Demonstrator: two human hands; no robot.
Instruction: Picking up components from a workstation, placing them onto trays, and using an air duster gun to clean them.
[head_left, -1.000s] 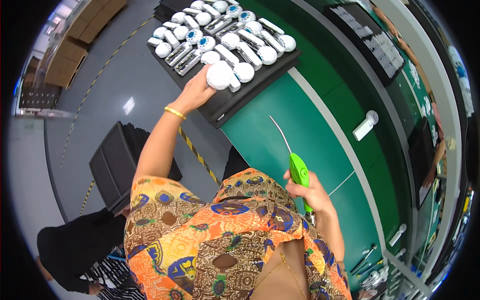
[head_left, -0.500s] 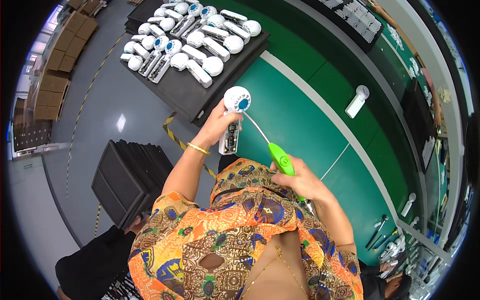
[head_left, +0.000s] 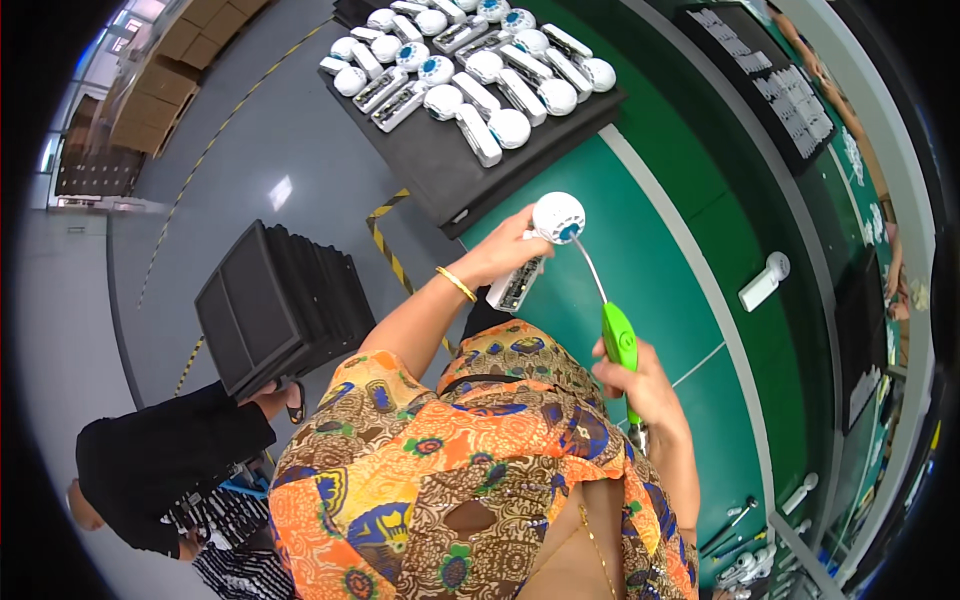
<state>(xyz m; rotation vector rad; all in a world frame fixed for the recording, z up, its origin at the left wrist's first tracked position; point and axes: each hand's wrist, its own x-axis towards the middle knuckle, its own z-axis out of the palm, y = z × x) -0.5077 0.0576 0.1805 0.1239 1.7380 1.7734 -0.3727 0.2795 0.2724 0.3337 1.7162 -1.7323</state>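
Observation:
My left hand (head_left: 508, 250) is closed around a white handheld fan (head_left: 554, 212), gripping it just below the round, vented head. The fan's handle is uncovered and shows dark electronic parts inside. A blue disc marks the middle of its head. My right hand (head_left: 648, 388) wraps round a bright green powered screwdriver (head_left: 620, 338) with a long thin metal shaft. The shaft's tip meets the head at the blue disc; whether it sits in a screw is too small to tell.
Rows of similar white fans (head_left: 508, 128) lie on a stack of black trays (head_left: 420, 170) ahead. One fan (head_left: 765, 282) rests on the green bench (head_left: 640, 260) at right. More black trays (head_left: 255, 300) are stacked at left, beside a bending person in black (head_left: 165, 455).
The view has swung, so everything sits further right. The fan is tilted more, and the screwdriver tip has moved from the head's lower edge onto the blue disc.

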